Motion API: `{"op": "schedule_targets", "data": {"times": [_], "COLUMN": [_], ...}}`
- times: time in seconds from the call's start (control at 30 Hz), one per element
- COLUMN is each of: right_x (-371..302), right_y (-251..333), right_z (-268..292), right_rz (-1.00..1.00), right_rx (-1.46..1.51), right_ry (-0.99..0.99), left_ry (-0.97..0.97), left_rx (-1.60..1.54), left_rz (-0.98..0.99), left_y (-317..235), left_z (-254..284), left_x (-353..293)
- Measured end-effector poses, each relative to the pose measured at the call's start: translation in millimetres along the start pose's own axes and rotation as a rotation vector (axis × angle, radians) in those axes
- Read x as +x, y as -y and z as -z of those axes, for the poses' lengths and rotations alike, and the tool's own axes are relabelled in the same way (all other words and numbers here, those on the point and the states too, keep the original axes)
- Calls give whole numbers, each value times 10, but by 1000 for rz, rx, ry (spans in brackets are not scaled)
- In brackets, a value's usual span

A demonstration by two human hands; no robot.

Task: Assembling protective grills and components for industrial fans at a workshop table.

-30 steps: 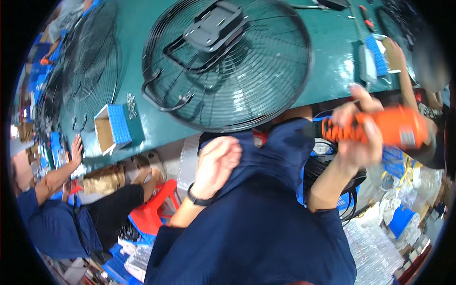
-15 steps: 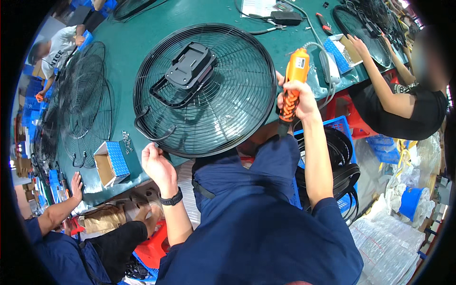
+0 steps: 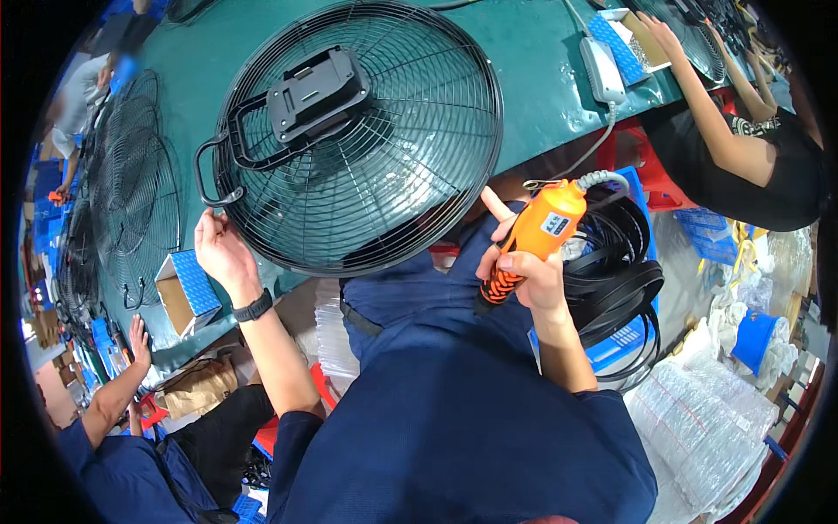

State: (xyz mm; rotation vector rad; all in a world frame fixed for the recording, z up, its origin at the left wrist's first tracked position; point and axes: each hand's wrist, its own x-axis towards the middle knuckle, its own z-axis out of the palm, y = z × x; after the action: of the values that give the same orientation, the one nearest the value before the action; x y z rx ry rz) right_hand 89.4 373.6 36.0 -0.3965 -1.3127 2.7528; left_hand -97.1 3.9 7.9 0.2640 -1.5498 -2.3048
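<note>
A round black fan (image 3: 410, 166) with a wire cage lies over the table's near edge, its motor housing and bracket facing up. At its left side, by the curved black handle (image 3: 202, 170), my left hand (image 3: 225, 253) grips the rim; the cage partly hides the fingertips. My right hand (image 3: 539, 278) is wrapped round an orange electric screwdriver (image 3: 548, 220) with a black-and-orange grip, its tip pointing down and left toward my lap. The index finger of that hand stretches toward the fan's rim. From the screwdriver's back end runs a grey coiled cable (image 3: 604, 178).
Fan cages (image 3: 131, 192) stand stacked at the left beside a small blue carton (image 3: 190, 288). A white power adapter (image 3: 602, 70) and a screw box (image 3: 630, 48) sit at right. Black strips fill a blue crate (image 3: 642, 336) by my right arm. Co-workers sit on both sides.
The fan has shifted left and turned slightly, with my left hand following its rim. My right hand has brought the screwdriver down, nearer my body, and tilted it.
</note>
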Motion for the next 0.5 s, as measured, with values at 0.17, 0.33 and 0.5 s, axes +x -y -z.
{"op": "schedule_targets", "data": {"times": [0.17,0.33,0.5], "right_x": [-16,62,428], "right_y": [-8,-21,40], "right_z": [5,174,281], "right_rz": [21,20,85], "right_rx": [-4,-12,64], "right_ry": [26,56,21], "left_ry": [-60,-38,-82], "left_rx": [54,-34,-28], "left_rz": [-9,90,140], "left_y": [-107,-199,-192], "left_z": [44,204,142], "left_x": [-408,-789,-949]}}
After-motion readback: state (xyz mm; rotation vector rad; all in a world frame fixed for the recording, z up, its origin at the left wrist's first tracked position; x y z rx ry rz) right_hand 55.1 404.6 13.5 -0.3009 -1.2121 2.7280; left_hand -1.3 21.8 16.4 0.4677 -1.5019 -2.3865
